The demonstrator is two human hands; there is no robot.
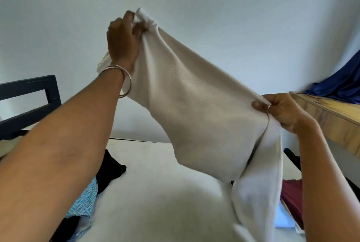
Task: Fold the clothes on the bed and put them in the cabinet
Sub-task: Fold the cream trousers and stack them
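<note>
A cream knitted garment (196,109) hangs stretched in the air above the white bed (159,199). My left hand (122,39) is raised high and grips one bunched end of it. My right hand (280,111) is lower at the right and pinches the other edge between thumb and fingers. The garment's lower part droops down onto the mattress at the right. A black garment (109,169) and a blue zigzag-patterned cloth (85,200) lie on the bed at the left, partly hidden by my left forearm.
A dark bed frame (29,101) stands at the left against the white wall. A wooden shelf (329,117) with a dark blue cloth (342,85) is at the right. A maroon cloth (292,197) lies low at the right beside the bed.
</note>
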